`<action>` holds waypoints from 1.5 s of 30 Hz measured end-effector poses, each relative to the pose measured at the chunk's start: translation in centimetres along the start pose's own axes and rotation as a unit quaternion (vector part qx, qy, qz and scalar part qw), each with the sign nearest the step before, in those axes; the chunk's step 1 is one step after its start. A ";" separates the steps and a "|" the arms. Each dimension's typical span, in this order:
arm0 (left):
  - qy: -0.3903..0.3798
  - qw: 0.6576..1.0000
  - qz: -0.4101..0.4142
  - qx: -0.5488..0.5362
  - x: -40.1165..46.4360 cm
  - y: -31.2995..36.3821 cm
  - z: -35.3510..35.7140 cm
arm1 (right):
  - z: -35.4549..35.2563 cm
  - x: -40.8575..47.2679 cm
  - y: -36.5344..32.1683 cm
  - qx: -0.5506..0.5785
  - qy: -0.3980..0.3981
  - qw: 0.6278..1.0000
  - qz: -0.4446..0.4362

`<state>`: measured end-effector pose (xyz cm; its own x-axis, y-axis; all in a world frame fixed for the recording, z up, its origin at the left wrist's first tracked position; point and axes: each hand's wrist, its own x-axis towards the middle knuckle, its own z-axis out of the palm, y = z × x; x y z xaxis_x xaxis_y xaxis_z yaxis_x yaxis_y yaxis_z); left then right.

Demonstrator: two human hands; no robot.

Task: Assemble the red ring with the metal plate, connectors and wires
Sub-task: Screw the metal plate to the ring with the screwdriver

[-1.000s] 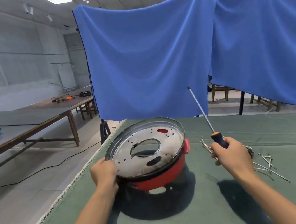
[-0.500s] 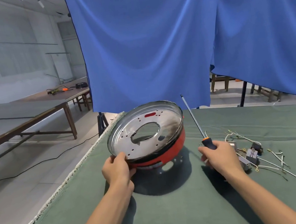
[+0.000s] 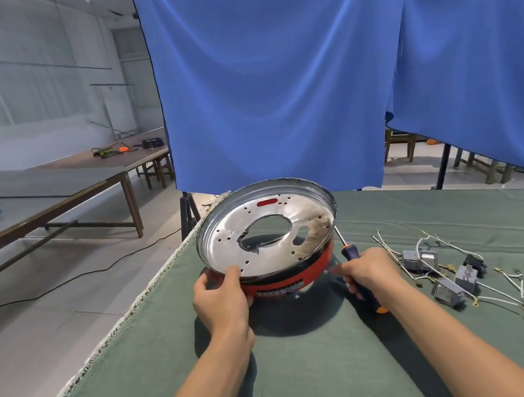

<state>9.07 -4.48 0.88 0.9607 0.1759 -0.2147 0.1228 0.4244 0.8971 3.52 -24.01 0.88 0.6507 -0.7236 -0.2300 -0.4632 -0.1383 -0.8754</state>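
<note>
The left hand (image 3: 222, 298) grips the near rim of the red ring (image 3: 292, 272), tilted up on the desk (image 3: 310, 375) with the metal plate (image 3: 267, 234) seated inside. The right hand (image 3: 368, 272) grips a screwdriver (image 3: 354, 261), shaft tucked beside the ring. Connectors (image 3: 451, 283) and wires (image 3: 507, 299) lie loose on the right. Likely fastening the plate; next, set the tip in a screw hole.

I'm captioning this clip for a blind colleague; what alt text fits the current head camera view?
A person's left hand grips the near rim of a tilted round red ring topped by a shiny perforated metal plate, while the right hand holds a black-and-orange-handled screwdriver beside it. Grey connectors with white wires lie to the right on the green cloth-covered table.
</note>
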 end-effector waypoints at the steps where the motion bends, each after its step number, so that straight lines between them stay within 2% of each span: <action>1: 0.003 1.000 0.002 0.000 0.0 0.0 -0.1 | 0.1 -0.1 -0.2 -0.020 0.005 1.000 0.004; 5: 0.015 1.000 0.007 -0.009 0.2 0.3 -0.4 | 0.6 -0.2 -1.0 -0.085 0.017 0.996 0.010; 9: 0.021 1.000 0.002 -0.015 0.6 0.7 -0.9 | 0.8 0.1 -1.0 -0.097 0.030 0.995 0.010; 13: 0.022 1.000 -0.003 -0.017 0.6 0.9 -1.1 | 0.1 0.3 -0.6 -0.059 0.009 0.998 0.013; 18: 0.002 1.000 0.004 0.023 0.9 1.1 -1.1 | -2.0 -0.7 -0.1 0.082 0.005 0.997 0.005; 20: -0.018 0.999 0.020 0.037 0.7 1.5 -1.1 | -3.3 -1.2 -0.4 0.127 0.020 0.992 -0.013; 24: -0.067 0.994 0.031 0.078 0.5 2.2 -1.3 | -5.7 -2.6 -1.9 0.148 0.064 0.984 -0.069; 31: -0.114 0.983 -0.014 0.141 0.1 4.4 -2.3 | -8.6 -5.7 -2.7 0.137 0.134 0.964 -0.186; 36: -0.150 0.962 -0.033 0.224 -0.8 4.9 -2.5 | -9.4 -7.5 -3.5 0.093 0.117 0.957 -0.248; 39: -0.175 0.948 -0.023 0.264 -1.0 4.9 -2.2 | -9.1 -8.1 -3.9 0.049 0.076 0.961 -0.260; 45: -0.252 0.891 0.019 0.377 -0.6 5.2 -2.1 | -7.8 -8.1 -4.0 -0.047 -0.008 0.963 -0.264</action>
<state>8.61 -0.51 4.84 0.9344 -0.3241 -0.1480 0.0371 -0.3246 0.9451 -4.58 -22.90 9.58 0.8194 -0.5255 0.2289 -0.1175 -0.5448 -0.8303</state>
